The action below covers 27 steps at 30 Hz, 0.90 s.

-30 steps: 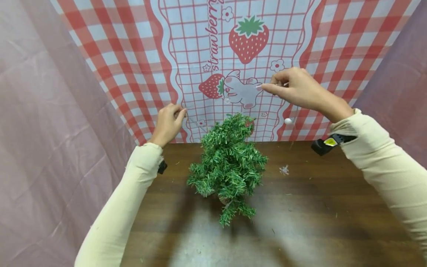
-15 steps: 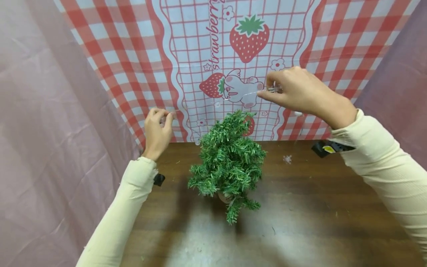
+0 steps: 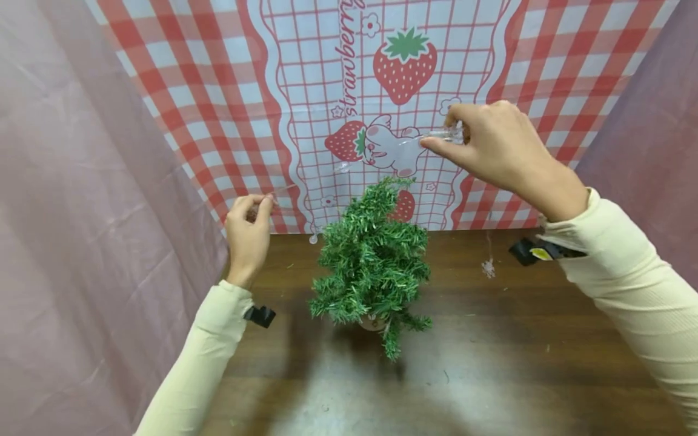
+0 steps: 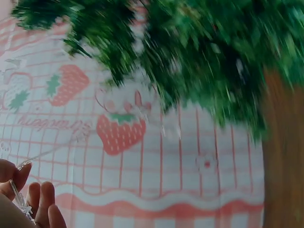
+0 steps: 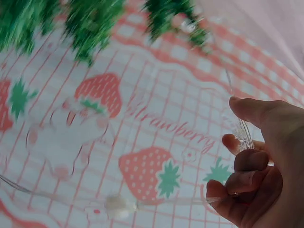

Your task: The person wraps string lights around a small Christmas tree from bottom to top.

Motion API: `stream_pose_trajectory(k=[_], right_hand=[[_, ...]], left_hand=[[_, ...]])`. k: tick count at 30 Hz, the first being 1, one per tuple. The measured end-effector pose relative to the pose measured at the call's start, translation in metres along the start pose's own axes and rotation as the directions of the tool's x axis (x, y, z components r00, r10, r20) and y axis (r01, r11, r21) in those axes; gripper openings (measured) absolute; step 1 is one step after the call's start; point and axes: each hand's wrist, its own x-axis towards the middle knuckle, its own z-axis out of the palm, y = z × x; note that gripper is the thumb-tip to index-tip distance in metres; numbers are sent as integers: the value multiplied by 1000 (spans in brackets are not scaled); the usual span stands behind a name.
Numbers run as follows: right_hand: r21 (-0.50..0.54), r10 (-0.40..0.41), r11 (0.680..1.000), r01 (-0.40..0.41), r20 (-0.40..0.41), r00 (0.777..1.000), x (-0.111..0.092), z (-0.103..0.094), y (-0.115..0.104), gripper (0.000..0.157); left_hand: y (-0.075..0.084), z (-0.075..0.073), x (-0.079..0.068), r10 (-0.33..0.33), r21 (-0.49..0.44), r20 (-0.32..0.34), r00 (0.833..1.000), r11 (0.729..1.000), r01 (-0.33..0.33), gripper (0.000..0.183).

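Note:
A thin clear string of fairy lights (image 3: 342,167) with snowflake and ball pieces stretches behind the top of a small green artificial tree (image 3: 373,260). My left hand (image 3: 248,239), left of the tree, pinches one part of it between thumb and forefinger; a clear snowflake (image 4: 24,208) lies within that hand. Higher up on the right, my right hand (image 3: 498,148) pinches another part, with gathered wire (image 5: 243,135) inside the curled fingers. From the right hand a strand hangs down to a snowflake (image 3: 488,267). The right wrist view shows a whitish ball (image 5: 118,206) on the wire.
The tree stands on a brown wooden table (image 3: 491,375) strewn with tiny green bits. Behind it hangs a red-and-white strawberry cloth (image 3: 218,91). Pink curtains (image 3: 71,212) flank both sides. A small clear ball (image 3: 313,239) hangs beside the tree's left edge.
My left hand has moved left and down, drawing its string farther from the right hand. The right hand has shifted slightly. The hanging snowflake has moved right, and the tree's lowest branch has swung right.

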Motion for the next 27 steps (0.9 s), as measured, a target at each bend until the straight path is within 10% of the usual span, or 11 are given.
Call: stream_pose_trajectory(k=[4,8,17,19,21,23,27], right_hand=[[116,11,993,-3,-64,998,-9,0,-7,38],[245,29,969,-1,-112,993,-22,2,-12,30],[603,-57,792,91,-75,996,-54,-4,-49,7],[643,-69,761,90,-57,996,-61,-1,-53,6],[666,-76,742,81,-36,996,-67,2,-56,4],[682,-79,729,64,-9,997,-73,2,-58,2],[690,-71,723,25,38,997,-82,2,-58,3]], left_hand=[[4,-3,-8,-114,-305,51,992,944,124,23],[3,-10,-17,-182,-545,199,963,796,263,18],[-30,-34,-35,-96,-764,557,825,330,554,26],[-33,-39,-38,-76,-763,593,801,263,590,30],[-35,-45,-41,-62,-745,616,785,276,607,31],[-36,-49,-42,-47,-718,625,779,358,597,31],[-33,-54,-46,-36,-571,604,796,677,464,31]])
